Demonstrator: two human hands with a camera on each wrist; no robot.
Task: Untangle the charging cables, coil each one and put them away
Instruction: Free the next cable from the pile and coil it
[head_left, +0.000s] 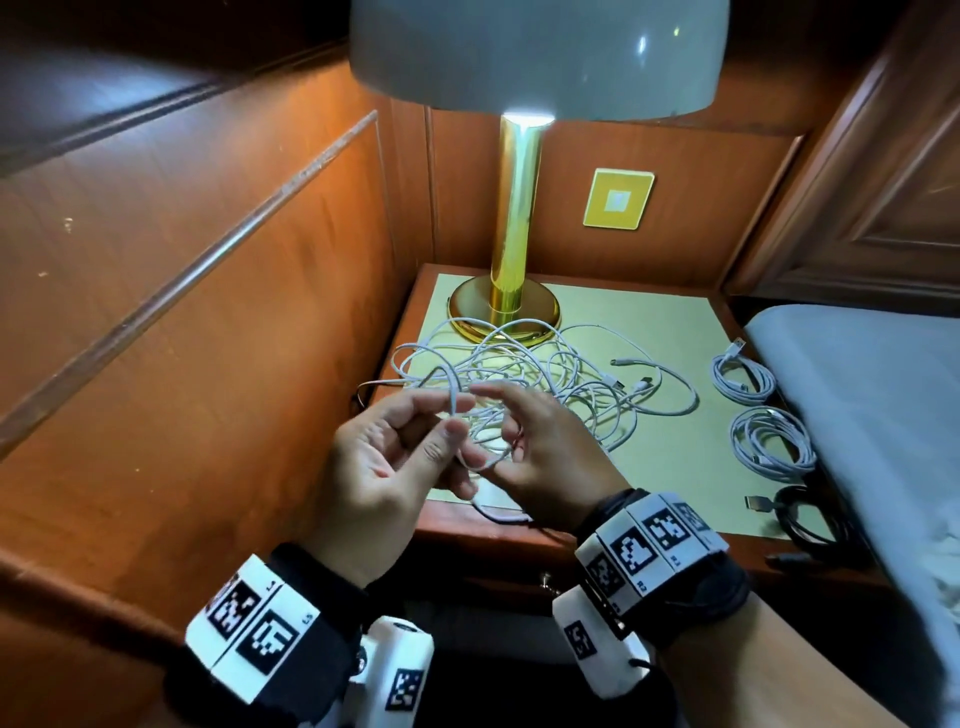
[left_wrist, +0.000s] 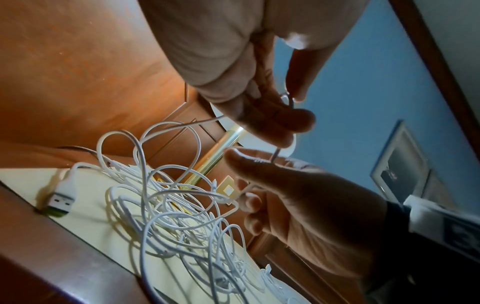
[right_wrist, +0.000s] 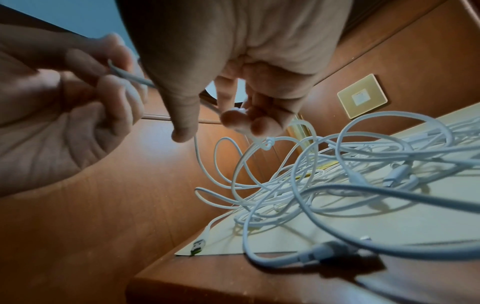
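- At lower centre of the head view, the left hand (head_left: 384, 457) pinches a white cable (head_left: 453, 402) between thumb and curled fingers, holding it up above the nightstand (head_left: 675, 467).
- The right hand (head_left: 540, 452), just right of the left, has the same cable looped round its curled fingers; its thumb (right_wrist: 182, 115) points down beside the strand in the right wrist view.
- Behind the hands, at centre frame, a tangle (head_left: 545, 374) of white cables lies on the nightstand's pale top, reaching the lamp base (head_left: 504, 312).
- A small knot (right_wrist: 269, 143) shows in the strands just under the right fingertips in the right wrist view.
- A loose USB plug (left_wrist: 61, 200) lies at the tabletop's edge, left in the left wrist view.
- At the right of the head view, two coiled white cables (head_left: 743, 376) (head_left: 774, 441) lie one below the other near the nightstand's edge; a black cable (head_left: 800, 514) lies below them.
- A bed (head_left: 872, 395) fills the right edge.
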